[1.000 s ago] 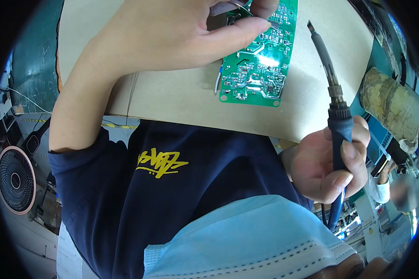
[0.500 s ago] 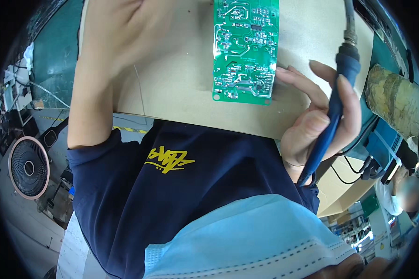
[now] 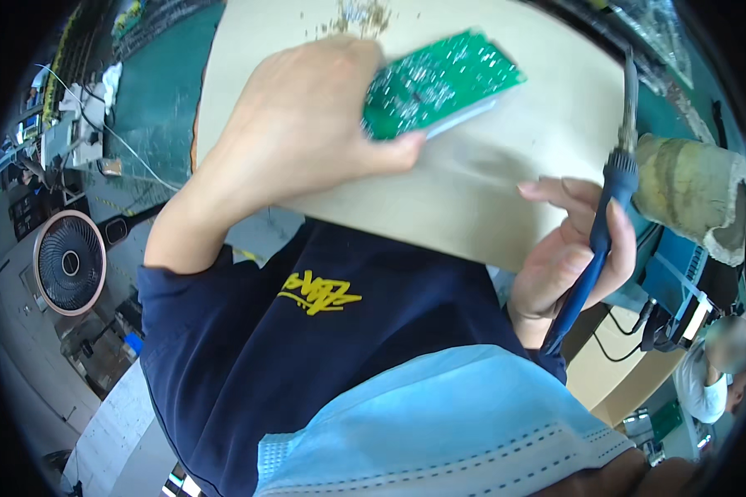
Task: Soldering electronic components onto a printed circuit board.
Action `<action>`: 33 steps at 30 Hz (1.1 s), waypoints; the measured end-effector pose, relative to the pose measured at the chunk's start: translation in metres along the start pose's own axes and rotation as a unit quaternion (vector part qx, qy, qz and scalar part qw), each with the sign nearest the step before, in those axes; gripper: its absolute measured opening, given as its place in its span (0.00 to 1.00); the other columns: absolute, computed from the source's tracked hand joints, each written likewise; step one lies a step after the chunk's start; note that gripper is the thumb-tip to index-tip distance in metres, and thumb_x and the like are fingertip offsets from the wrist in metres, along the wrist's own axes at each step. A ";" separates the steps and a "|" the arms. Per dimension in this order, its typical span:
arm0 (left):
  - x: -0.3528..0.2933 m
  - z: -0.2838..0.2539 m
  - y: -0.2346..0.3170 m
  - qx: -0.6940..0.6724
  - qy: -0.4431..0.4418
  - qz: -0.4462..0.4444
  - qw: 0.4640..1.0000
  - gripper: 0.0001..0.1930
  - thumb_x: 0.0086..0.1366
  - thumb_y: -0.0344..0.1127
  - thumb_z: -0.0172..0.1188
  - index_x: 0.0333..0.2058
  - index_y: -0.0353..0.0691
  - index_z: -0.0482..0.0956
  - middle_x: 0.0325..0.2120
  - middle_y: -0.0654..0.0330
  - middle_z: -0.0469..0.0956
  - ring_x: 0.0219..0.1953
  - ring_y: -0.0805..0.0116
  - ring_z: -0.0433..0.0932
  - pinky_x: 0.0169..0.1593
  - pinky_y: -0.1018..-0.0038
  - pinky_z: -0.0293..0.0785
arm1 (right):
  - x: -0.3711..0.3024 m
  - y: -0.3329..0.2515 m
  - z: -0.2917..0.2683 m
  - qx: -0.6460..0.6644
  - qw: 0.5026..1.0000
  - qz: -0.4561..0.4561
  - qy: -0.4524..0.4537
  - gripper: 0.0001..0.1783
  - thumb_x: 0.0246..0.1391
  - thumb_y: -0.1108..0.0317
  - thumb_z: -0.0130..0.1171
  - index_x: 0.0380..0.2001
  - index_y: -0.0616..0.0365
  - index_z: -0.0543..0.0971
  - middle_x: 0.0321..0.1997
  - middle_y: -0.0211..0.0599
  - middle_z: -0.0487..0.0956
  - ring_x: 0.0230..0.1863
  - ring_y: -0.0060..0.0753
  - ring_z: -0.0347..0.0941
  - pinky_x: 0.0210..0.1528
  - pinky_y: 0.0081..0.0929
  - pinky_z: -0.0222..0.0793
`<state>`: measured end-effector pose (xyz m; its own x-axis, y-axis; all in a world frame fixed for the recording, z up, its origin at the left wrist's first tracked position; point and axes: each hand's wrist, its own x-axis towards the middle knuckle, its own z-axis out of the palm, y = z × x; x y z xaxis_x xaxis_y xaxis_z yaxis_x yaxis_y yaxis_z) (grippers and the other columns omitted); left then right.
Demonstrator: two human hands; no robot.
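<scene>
My left hand [image 3: 307, 124] grips a green circuit board [image 3: 448, 83] by its left end, the thumb along the near edge. The board is tilted and raised off the beige work sheet [image 3: 464, 207], its soldered side up; a pale part shows under its near edge. In my right hand [image 3: 555, 257], at the sheet's right edge, rests a soldering iron with a dark blue handle [image 3: 621, 178]. Its metal tip points away from me, apart from the board. My right index finger is stretched toward the sheet.
Small loose bits [image 3: 360, 16] lie at the sheet's far edge. To the right are a worn yellowish cylinder [image 3: 688, 186], a blue box [image 3: 675, 261] with black cables, and another person [image 3: 704, 385]. A round fan [image 3: 70, 262] stands at left.
My left hand came down onto the board, which has been lifted, turned and tilted. My right hand still holds the soldering iron, now a little lower in view.
</scene>
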<state>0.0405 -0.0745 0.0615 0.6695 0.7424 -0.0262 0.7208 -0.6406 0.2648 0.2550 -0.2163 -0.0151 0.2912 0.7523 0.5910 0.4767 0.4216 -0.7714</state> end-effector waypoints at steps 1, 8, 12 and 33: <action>0.004 -0.010 -0.002 0.008 0.013 0.017 1.000 0.28 0.46 0.49 0.72 0.38 0.31 0.78 0.31 0.49 0.78 0.31 0.52 0.77 0.38 0.66 0.73 | -0.001 0.000 -0.007 -0.027 0.999 -0.010 0.028 0.30 0.70 0.45 0.41 0.63 0.55 0.59 0.35 0.57 0.80 0.37 0.45 0.80 0.49 0.42 0.71; 0.085 -0.094 -0.041 -0.001 0.105 0.133 0.985 0.27 0.56 0.48 0.67 0.48 0.32 0.78 0.34 0.55 0.80 0.36 0.66 0.79 0.43 0.72 0.74 | 0.000 0.006 -0.004 0.084 0.996 0.001 0.031 0.25 0.70 0.55 0.43 0.59 0.63 0.62 0.37 0.51 0.76 0.31 0.36 0.77 0.42 0.36 0.69; 0.186 -0.110 -0.047 0.020 0.041 0.031 0.998 0.30 0.54 0.47 0.68 0.48 0.27 0.78 0.39 0.46 0.83 0.41 0.62 0.82 0.46 0.69 0.75 | -0.003 0.010 -0.009 0.075 0.996 0.026 0.035 0.24 0.70 0.54 0.43 0.59 0.61 0.62 0.39 0.50 0.76 0.33 0.35 0.78 0.43 0.37 0.68; 0.325 -0.147 -0.367 0.465 0.004 -0.169 0.869 0.16 0.61 0.39 0.54 0.39 0.37 0.86 0.44 0.43 0.81 0.48 0.47 0.80 0.54 0.61 0.75 | 0.005 0.001 0.001 0.129 0.988 0.075 0.042 0.25 0.70 0.53 0.43 0.59 0.59 0.62 0.37 0.50 0.75 0.29 0.36 0.75 0.37 0.32 0.68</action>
<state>-0.0324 0.4310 0.0973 0.3926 0.9179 0.0574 0.7118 -0.2637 -0.6510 0.2558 -0.2112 -0.0132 0.4155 0.7760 0.4745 0.1986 0.4317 -0.8799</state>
